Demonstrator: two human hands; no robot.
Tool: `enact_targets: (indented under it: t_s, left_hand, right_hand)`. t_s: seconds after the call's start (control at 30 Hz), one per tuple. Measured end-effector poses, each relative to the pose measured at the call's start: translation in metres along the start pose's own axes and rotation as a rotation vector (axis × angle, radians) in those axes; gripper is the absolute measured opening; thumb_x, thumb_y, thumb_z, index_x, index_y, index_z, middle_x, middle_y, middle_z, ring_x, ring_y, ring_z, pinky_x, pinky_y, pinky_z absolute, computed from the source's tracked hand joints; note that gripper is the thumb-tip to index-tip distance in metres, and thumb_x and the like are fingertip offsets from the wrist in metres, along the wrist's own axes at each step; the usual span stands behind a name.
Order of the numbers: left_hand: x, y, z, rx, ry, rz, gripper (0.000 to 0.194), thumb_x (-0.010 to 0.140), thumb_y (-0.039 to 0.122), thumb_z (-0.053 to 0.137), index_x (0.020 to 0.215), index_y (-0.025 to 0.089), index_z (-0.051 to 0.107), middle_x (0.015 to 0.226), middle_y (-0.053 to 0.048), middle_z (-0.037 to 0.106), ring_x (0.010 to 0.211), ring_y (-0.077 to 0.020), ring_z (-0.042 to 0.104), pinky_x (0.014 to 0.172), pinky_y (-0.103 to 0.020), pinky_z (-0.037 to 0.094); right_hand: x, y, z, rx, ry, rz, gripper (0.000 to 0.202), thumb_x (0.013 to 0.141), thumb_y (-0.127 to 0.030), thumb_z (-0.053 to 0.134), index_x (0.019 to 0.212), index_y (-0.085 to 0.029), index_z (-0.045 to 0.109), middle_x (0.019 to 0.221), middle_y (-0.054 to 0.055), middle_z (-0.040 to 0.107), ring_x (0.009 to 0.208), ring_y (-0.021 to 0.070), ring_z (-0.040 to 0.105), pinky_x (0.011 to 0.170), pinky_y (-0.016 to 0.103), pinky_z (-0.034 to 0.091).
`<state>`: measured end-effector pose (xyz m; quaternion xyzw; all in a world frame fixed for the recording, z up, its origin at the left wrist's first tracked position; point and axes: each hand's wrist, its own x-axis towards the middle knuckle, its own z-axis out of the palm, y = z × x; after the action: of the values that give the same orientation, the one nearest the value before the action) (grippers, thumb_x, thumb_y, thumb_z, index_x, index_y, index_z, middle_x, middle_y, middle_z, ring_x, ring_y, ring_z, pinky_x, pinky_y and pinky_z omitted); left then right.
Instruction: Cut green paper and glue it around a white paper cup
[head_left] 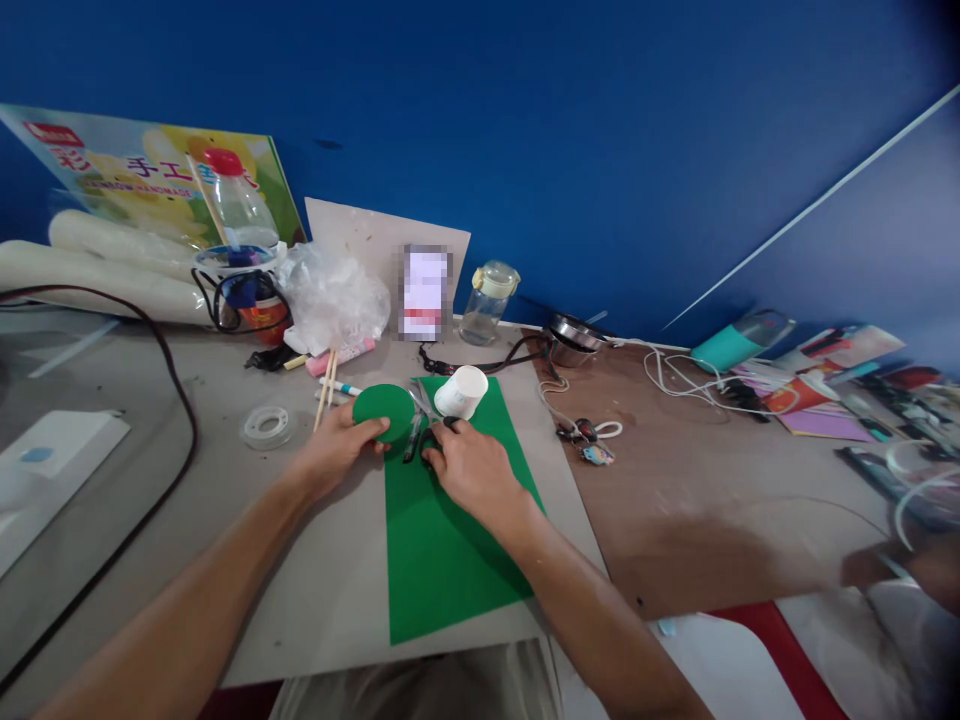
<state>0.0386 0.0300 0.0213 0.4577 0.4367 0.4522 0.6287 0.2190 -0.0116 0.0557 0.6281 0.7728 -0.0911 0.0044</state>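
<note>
My left hand (pixel 344 440) is closed on the edge of a green paper circle (pixel 379 405), thumb on top, held above the table. My right hand (pixel 471 468) has its fingers on the dark handles of a pair of scissors (pixel 424 404), whose blades point up and left beside the circle. Beneath both lies a large green paper sheet (pixel 442 570). A dark, slim tool (pixel 412 440), perhaps a craft knife, rests on it between my hands. Just beyond my right hand, a white paper cup (pixel 460 392) leans tilted on the sheet.
A clear tape roll (pixel 265 427), wooden sticks (pixel 325 390) and a white pen lie left. Behind stand a plastic bag (pixel 330 305), a phone (pixel 424 292) with blurred screen and a glass jar (pixel 489 303). Keys (pixel 587 431) lie right. Part of another person shows at far right.
</note>
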Motion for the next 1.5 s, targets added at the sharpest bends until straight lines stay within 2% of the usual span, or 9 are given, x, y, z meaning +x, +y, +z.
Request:
enact_targets:
  t_s: [0.17, 0.3, 0.43, 0.63, 1.0, 1.2, 1.37, 1.43, 1.5]
  left_hand:
    - [0.003, -0.005, -0.003, 0.065, -0.055, -0.034, 0.019, 0.065, 0.030, 0.075, 0.069, 0.017, 0.061, 0.053, 0.002, 0.055, 0.047, -0.0103, 0.046, 0.046, -0.022, 0.036]
    - [0.004, -0.006, -0.003, 0.082, -0.097, -0.026, 0.020, 0.066, 0.030, 0.075, 0.073, 0.016, 0.062, 0.056, 0.002, 0.056, 0.047, -0.0096, 0.045, 0.045, -0.021, 0.035]
    - [0.004, -0.006, -0.004, 0.037, -0.057, -0.033, 0.019, 0.067, 0.031, 0.073, 0.071, 0.018, 0.060, 0.051, 0.003, 0.053, 0.044, -0.0094, 0.044, 0.045, -0.021, 0.036]
    - [0.005, -0.005, -0.004, 0.024, 0.007, -0.012, 0.020, 0.069, 0.033, 0.070, 0.066, 0.018, 0.057, 0.050, 0.004, 0.051, 0.045, -0.0093, 0.045, 0.045, -0.020, 0.035]
    - [0.003, 0.001, 0.000, 0.057, 0.122, 0.049, 0.021, 0.068, 0.031, 0.072, 0.062, 0.019, 0.056, 0.042, 0.006, 0.044, 0.043, -0.0093, 0.044, 0.047, -0.021, 0.036]
    - [0.006, -0.004, -0.004, 0.058, 0.175, 0.042, 0.018, 0.071, 0.033, 0.070, 0.073, 0.018, 0.060, 0.044, 0.005, 0.049, 0.044, -0.0094, 0.048, 0.045, -0.020, 0.036]
    - [0.009, -0.006, -0.007, 0.008, 0.229, 0.041, 0.018, 0.073, 0.034, 0.068, 0.076, 0.018, 0.060, 0.041, 0.006, 0.046, 0.045, -0.0103, 0.051, 0.046, -0.019, 0.038]
    - [0.009, -0.005, -0.008, -0.037, 0.256, 0.050, 0.019, 0.071, 0.033, 0.069, 0.077, 0.017, 0.061, 0.046, 0.005, 0.049, 0.045, -0.0093, 0.050, 0.046, -0.019, 0.039]
    - [0.009, -0.004, -0.008, -0.093, 0.277, 0.054, 0.021, 0.069, 0.033, 0.071, 0.077, 0.016, 0.061, 0.052, 0.004, 0.054, 0.044, -0.0077, 0.049, 0.045, -0.019, 0.039]
  right_hand:
    - [-0.003, 0.002, -0.008, 0.104, 0.086, -0.005, 0.026, 0.094, -0.034, 0.043, 0.099, -0.019, 0.064, 0.105, 0.010, 0.064, 0.088, 0.0206, 0.065, 0.071, 0.028, 0.046]
    - [0.004, 0.007, -0.009, 0.380, 0.260, -0.016, 0.028, 0.096, -0.034, 0.041, 0.106, -0.018, 0.061, 0.101, 0.007, 0.068, 0.091, 0.0171, 0.063, 0.075, 0.025, 0.044]
    - [0.007, 0.008, -0.001, 0.255, 0.163, 0.049, 0.026, 0.091, -0.039, 0.051, 0.098, -0.017, 0.063, 0.098, 0.008, 0.067, 0.088, 0.0205, 0.064, 0.073, 0.028, 0.045]
    - [0.006, 0.000, 0.010, -0.030, 0.037, 0.038, 0.025, 0.090, -0.034, 0.049, 0.108, -0.018, 0.057, 0.110, 0.012, 0.060, 0.087, 0.0236, 0.065, 0.070, 0.033, 0.049]
    - [0.011, 0.002, 0.011, -0.036, 0.060, 0.091, 0.037, 0.087, -0.040, 0.052, 0.116, -0.018, 0.050, 0.120, 0.014, 0.052, 0.085, 0.0245, 0.066, 0.068, 0.035, 0.051]
    - [0.017, 0.003, 0.013, 0.057, 0.073, 0.103, 0.037, 0.088, -0.025, 0.046, 0.124, -0.016, 0.045, 0.116, 0.015, 0.057, 0.091, 0.0255, 0.065, 0.071, 0.035, 0.050]
    - [0.025, 0.012, 0.015, 0.384, 0.171, 0.144, 0.030, 0.082, -0.021, 0.054, 0.111, -0.017, 0.058, 0.104, 0.011, 0.064, 0.092, 0.0233, 0.063, 0.078, 0.034, 0.046]
    - [0.027, 0.016, 0.015, 0.699, 0.181, 0.177, 0.026, 0.077, -0.020, 0.060, 0.103, -0.016, 0.061, 0.091, 0.007, 0.066, 0.083, 0.0190, 0.062, 0.073, 0.030, 0.045]
    - [0.028, 0.020, 0.014, 1.084, 0.100, 0.197, 0.028, 0.073, -0.023, 0.064, 0.101, -0.015, 0.061, 0.079, 0.003, 0.065, 0.067, 0.0136, 0.058, 0.061, 0.025, 0.042]
